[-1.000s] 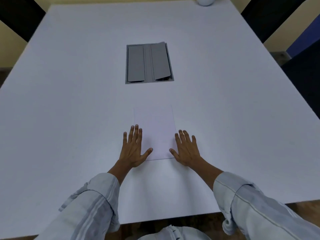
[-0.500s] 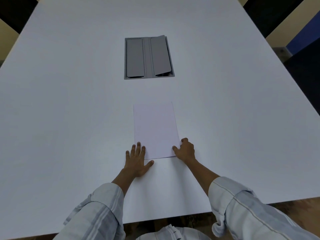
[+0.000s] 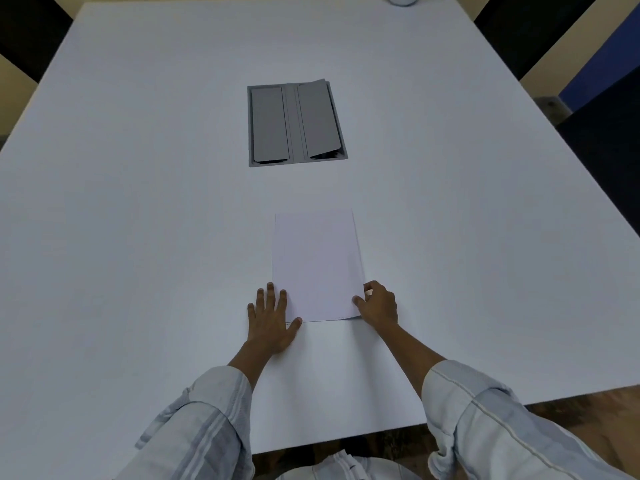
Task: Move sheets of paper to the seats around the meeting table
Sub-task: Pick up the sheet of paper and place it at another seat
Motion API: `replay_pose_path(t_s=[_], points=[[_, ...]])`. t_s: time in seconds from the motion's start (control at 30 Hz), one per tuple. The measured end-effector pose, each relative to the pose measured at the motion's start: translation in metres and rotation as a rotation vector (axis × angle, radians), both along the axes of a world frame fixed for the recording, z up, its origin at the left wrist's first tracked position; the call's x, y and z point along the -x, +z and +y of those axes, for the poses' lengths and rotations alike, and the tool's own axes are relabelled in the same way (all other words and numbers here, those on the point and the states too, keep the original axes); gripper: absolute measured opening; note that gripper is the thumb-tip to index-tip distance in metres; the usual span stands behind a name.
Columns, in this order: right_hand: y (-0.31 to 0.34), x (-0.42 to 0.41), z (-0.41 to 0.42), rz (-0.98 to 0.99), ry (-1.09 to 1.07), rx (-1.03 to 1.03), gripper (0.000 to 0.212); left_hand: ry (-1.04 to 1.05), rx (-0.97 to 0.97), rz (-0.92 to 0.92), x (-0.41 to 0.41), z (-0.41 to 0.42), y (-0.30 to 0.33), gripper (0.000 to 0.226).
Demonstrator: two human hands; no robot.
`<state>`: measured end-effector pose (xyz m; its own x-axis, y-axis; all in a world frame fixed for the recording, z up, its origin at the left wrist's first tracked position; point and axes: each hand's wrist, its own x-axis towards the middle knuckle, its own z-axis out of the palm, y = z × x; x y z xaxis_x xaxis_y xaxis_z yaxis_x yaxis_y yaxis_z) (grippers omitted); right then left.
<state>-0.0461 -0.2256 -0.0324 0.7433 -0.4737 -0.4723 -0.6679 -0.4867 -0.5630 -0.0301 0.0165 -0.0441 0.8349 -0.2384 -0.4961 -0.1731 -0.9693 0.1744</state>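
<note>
Two hands work one stack of paper [image 3: 317,265] that lies on the white surface [image 3: 138,220], near the person and just short of the grey cable hatch [image 3: 297,124] set into the middle.

At the left, the left hand [image 3: 272,322] lies flat, palm down, fingers [image 3: 270,296] spread and pointing away, with the thumb touching the stack's near left corner. It grips nothing; it looks to be pinning the stack. The forearm runs straight back to a rolled pale sleeve [image 3: 207,420].

At the right, the right hand [image 3: 379,304] is curled at the stack's near right corner, thumb on top of the paper and the other fingers bent at the edge. That corner seems slightly lifted, so the hand appears to be pinching up a sheet; how many sheets it has cannot be told.

To do this well, the left hand should hold its pressure so the rest does not slide, while the right thumb rubs the corner to free a single sheet. Lift low and slowly, since thin paper may drag its neighbour along or buckle. No sheet lies at any seat in view, so I judge the job to be at its start.
</note>
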Motion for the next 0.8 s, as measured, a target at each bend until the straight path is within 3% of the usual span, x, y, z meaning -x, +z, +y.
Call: replay_pose_path(t_s=[0.2, 0.3, 0.53, 0.67, 0.8], points=[[0.014, 0.003, 0.01, -0.035, -0.083, 0.221, 0.021, 0.066, 0.058, -0.054, -0.013, 0.0, 0.011, 0.083], [0.017, 0.005, 0.011, -0.129, -0.136, 0.178, 0.013, 0.155, 0.119, -0.047, -0.018, -0.004, 0.019, 0.086], [0.032, 0.03, -0.002, -0.42, -0.283, -0.214, 0.01, 0.93, 0.553, 0.18, -0.061, -0.029, 0.059, 0.089], [0.041, 0.06, -0.014, -0.476, -0.37, -0.349, 0.004, 0.926, 0.761, 0.305, -0.07, -0.04, 0.073, 0.089], [0.05, 0.092, -0.025, -0.5, -0.444, -0.413, 0.007, 0.826, 0.955, 0.408, -0.062, -0.059, 0.085, 0.051]])
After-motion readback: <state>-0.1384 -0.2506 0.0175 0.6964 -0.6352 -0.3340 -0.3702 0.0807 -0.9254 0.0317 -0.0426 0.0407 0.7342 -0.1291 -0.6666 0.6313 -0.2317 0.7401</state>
